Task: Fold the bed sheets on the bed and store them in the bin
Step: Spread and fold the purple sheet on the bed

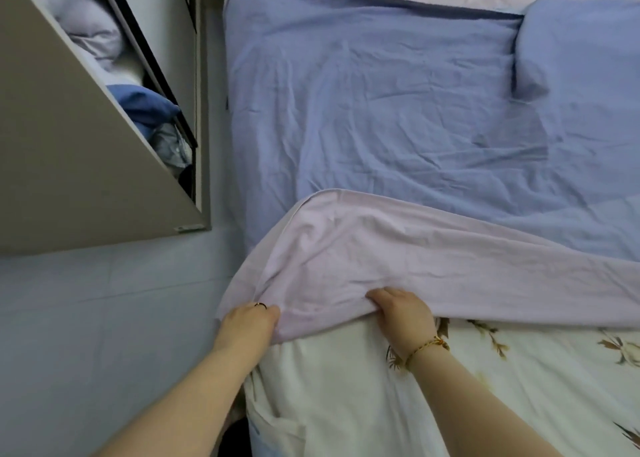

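Pale, smooth floor (104, 318) runs along the left of the bed, and beside it stands a tall cabinet (69, 145) with a flat grey-beige panel and a dark-edged opening. Soft bedding (97, 34) in lilac, blue and grey is bunched inside it.

Across the far part of the bed lies a blue sheet (381, 110), matte and thin, creased all over in shallow wrinkles. A plump blue pillow (571, 41) in the same cloth sits at the far right corner. Nearer to me the bed wears a white cover (346, 387), printed with brown and cream flowers and loosely rumpled.

Between the two lies the lilac sheet (415, 255), a light, finely wrinkled cloth with a rounded corner at its far left. It stretches away as a long band to the right edge of the view, overlapping the blue sheet and the floral cover. Its near edge is lifted into a soft drape.

My left hand (249, 321), with a dark ring (260, 305), grips that edge at the bed's left side, fingers tucked into the cloth. My right hand (401, 313), a braided gold bracelet (427, 347) at its wrist, clutches the same edge close by, fingers curled under the fold.
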`<state>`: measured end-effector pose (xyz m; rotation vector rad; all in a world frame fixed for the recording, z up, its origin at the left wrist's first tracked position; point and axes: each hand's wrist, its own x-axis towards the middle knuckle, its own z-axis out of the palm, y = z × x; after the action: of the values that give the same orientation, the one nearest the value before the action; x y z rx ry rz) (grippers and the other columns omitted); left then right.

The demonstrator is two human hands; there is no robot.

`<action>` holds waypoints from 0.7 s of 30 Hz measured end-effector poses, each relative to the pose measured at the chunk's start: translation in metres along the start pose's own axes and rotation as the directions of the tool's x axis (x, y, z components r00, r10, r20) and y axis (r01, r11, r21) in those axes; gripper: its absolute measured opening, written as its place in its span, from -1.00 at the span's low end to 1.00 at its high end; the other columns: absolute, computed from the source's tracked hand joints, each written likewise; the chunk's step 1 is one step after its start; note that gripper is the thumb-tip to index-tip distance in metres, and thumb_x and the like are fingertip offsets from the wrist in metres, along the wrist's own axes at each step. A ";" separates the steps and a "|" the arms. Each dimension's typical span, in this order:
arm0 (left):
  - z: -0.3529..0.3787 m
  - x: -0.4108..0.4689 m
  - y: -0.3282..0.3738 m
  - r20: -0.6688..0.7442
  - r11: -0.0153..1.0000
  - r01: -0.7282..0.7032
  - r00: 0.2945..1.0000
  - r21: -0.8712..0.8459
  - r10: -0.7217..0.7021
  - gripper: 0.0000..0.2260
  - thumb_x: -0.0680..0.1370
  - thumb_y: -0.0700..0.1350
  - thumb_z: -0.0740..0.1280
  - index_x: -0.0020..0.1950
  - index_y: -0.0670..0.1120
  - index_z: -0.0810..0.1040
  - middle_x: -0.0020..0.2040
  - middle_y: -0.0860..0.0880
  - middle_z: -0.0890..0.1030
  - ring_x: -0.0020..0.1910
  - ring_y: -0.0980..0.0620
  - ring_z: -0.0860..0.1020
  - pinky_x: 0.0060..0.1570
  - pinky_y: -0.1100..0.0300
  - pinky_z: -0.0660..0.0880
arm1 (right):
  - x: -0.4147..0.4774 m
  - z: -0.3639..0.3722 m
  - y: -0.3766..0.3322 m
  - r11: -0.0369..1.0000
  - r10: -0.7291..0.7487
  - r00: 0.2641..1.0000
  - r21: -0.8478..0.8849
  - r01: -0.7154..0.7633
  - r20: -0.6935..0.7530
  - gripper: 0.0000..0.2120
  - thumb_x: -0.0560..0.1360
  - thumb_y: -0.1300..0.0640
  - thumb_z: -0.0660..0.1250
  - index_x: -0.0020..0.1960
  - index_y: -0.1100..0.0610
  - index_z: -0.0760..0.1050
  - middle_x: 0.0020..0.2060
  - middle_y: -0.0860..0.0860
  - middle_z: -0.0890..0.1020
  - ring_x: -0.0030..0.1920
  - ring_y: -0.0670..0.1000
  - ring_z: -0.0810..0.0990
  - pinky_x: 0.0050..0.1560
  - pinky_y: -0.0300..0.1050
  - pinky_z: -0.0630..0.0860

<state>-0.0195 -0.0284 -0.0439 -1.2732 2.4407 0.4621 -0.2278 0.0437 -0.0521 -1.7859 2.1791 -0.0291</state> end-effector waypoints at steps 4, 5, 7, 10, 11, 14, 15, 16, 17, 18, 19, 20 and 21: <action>0.010 -0.014 0.006 0.082 0.986 0.021 0.997 -0.167 -0.008 -0.47 0.57 0.02 0.17 0.50 0.05 0.06 0.48 0.04 0.18 0.43 0.06 0.23 0.32 0.22 0.20 | 0.006 -0.021 -0.015 0.980 0.109 0.994 0.168 -0.111 0.018 -0.69 0.43 0.17 0.15 0.04 0.18 0.60 -0.13 0.12 0.67 -0.10 0.14 0.63 -0.11 -0.08 0.49; 0.014 -0.014 0.012 0.080 0.980 0.029 0.997 -0.198 -0.014 -0.40 0.55 0.09 0.19 0.51 0.06 -0.02 0.51 0.06 0.08 0.46 0.07 0.16 0.37 0.22 0.14 | 0.008 -0.021 -0.015 0.979 0.084 0.996 0.185 -0.082 0.001 -0.66 0.47 0.11 0.11 0.11 0.18 0.57 -0.06 0.12 0.66 -0.03 0.14 0.61 -0.06 -0.09 0.45; 0.015 -0.004 0.025 0.000 0.975 0.052 0.999 -0.216 -0.053 -0.43 0.57 0.08 0.16 0.52 0.04 -0.01 0.53 0.05 0.01 0.48 0.04 0.11 0.40 0.21 0.08 | 0.006 -0.026 -0.017 0.963 0.046 0.999 0.269 -0.037 -0.026 -0.64 0.43 0.07 0.12 0.06 0.17 0.58 -0.12 0.12 0.67 -0.08 0.14 0.61 -0.13 -0.11 0.43; 0.014 0.017 0.022 -0.143 0.966 0.082 0.983 -0.243 -0.120 -0.59 0.57 -0.13 -0.04 0.38 -0.11 0.33 0.41 -0.09 0.32 0.36 -0.05 0.33 0.25 0.17 0.28 | 0.004 -0.020 -0.011 0.991 -0.045 0.984 0.117 0.066 -0.174 -0.81 0.30 0.10 0.22 -0.26 0.11 0.60 -0.45 -0.02 0.62 -0.44 0.00 0.60 -0.48 -0.23 0.41; 0.013 0.021 0.019 -0.167 0.961 0.070 0.979 -0.267 -0.118 -0.55 0.51 -0.16 -0.08 0.28 -0.17 0.43 0.31 -0.16 0.43 0.27 -0.10 0.42 0.14 0.13 0.36 | 0.001 -0.018 -0.009 0.994 -0.086 0.978 0.048 0.097 -0.189 -0.81 0.30 0.09 0.19 -0.32 0.07 0.57 -0.51 -0.08 0.58 -0.51 -0.05 0.56 -0.55 -0.30 0.36; 0.009 0.020 0.004 -0.095 0.964 0.073 0.990 -0.257 -0.100 -0.47 0.41 -0.10 -0.13 0.23 -0.14 0.47 0.19 -0.14 0.53 0.16 -0.10 0.49 -0.03 0.16 0.39 | -0.005 -0.017 -0.013 0.993 -0.112 0.989 0.034 0.116 -0.102 -0.79 0.30 0.03 0.12 -0.43 0.04 0.44 -0.61 -0.11 0.44 -0.61 -0.07 0.43 -0.57 -0.39 0.11; 0.008 0.016 0.000 -0.080 0.959 0.066 0.993 -0.274 -0.092 -0.45 0.38 -0.06 -0.13 0.23 -0.11 0.46 0.17 -0.14 0.53 0.14 -0.10 0.49 -0.06 0.17 0.38 | -0.007 -0.017 -0.015 0.993 -0.101 0.991 0.056 0.106 -0.086 -0.78 0.33 -0.01 0.13 -0.46 0.02 0.34 -0.62 -0.10 0.36 -0.62 -0.07 0.36 -0.57 -0.38 0.05; 0.005 0.012 -0.003 -0.064 0.951 0.059 0.994 -0.304 -0.083 -0.44 0.38 -0.02 -0.14 0.22 -0.11 0.47 0.16 -0.15 0.54 0.13 -0.11 0.50 -0.07 0.17 0.38 | -0.008 -0.018 -0.018 0.992 -0.050 0.997 0.112 0.056 -0.060 -0.72 0.38 -0.05 0.16 -0.45 0.01 0.24 -0.61 -0.10 0.29 -0.60 -0.10 0.29 -0.56 -0.36 0.03; -0.001 0.008 -0.005 -0.052 0.932 0.054 0.996 -0.358 -0.078 -0.46 0.42 0.01 -0.15 0.18 -0.12 0.48 0.15 -0.18 0.54 0.12 -0.13 0.49 -0.08 0.15 0.36 | -0.008 -0.018 -0.018 0.990 0.004 0.998 0.142 0.004 -0.060 -0.64 0.44 -0.09 0.18 -0.44 0.01 0.17 -0.59 -0.09 0.26 -0.55 -0.13 0.24 -0.54 -0.33 0.05; -0.008 0.004 -0.008 -0.044 0.900 0.058 0.995 -0.432 -0.086 -0.52 0.50 0.03 -0.13 0.10 -0.12 0.50 0.14 -0.21 0.54 0.11 -0.15 0.48 -0.11 0.14 0.33 | -0.008 -0.020 -0.019 0.979 0.062 0.998 0.196 -0.062 0.007 -0.58 0.49 -0.10 0.20 -0.43 0.01 0.13 -0.56 -0.09 0.25 -0.52 -0.13 0.22 -0.51 -0.31 0.09; -0.016 0.000 -0.009 -0.036 0.862 0.054 0.996 -0.505 -0.084 -0.64 0.59 0.01 -0.07 -0.06 -0.07 0.49 0.11 -0.23 0.54 0.09 -0.15 0.48 -0.17 0.16 0.28 | -0.009 -0.022 -0.019 0.969 0.088 0.996 0.230 -0.091 0.027 -0.56 0.51 -0.10 0.23 -0.43 0.01 0.13 -0.54 -0.08 0.26 -0.49 -0.13 0.22 -0.48 -0.29 0.12; -0.023 -0.004 -0.009 -0.040 0.839 0.033 0.997 -0.543 -0.065 -0.73 0.63 -0.05 0.03 -0.21 0.00 0.40 0.08 -0.24 0.55 0.06 -0.15 0.47 -0.21 0.17 0.22 | -0.011 -0.027 -0.020 0.965 0.096 0.995 0.245 -0.099 0.021 -0.56 0.51 -0.11 0.23 -0.43 0.01 0.14 -0.53 -0.07 0.27 -0.49 -0.12 0.23 -0.46 -0.27 0.14; -0.032 -0.011 -0.008 -0.059 0.841 0.007 0.997 -0.542 -0.046 -0.73 0.63 -0.07 0.08 -0.28 0.03 0.30 0.07 -0.23 0.55 0.05 -0.15 0.48 -0.22 0.19 0.19 | -0.015 -0.036 -0.024 0.964 0.098 0.995 0.247 -0.102 0.027 -0.56 0.50 -0.15 0.22 -0.42 0.02 0.15 -0.53 -0.05 0.28 -0.48 -0.11 0.24 -0.46 -0.27 0.15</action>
<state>-0.0118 -0.0388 -0.0119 -1.5496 2.4292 1.1877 -0.2116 0.0463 -0.0092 -1.5320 2.1450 -0.2539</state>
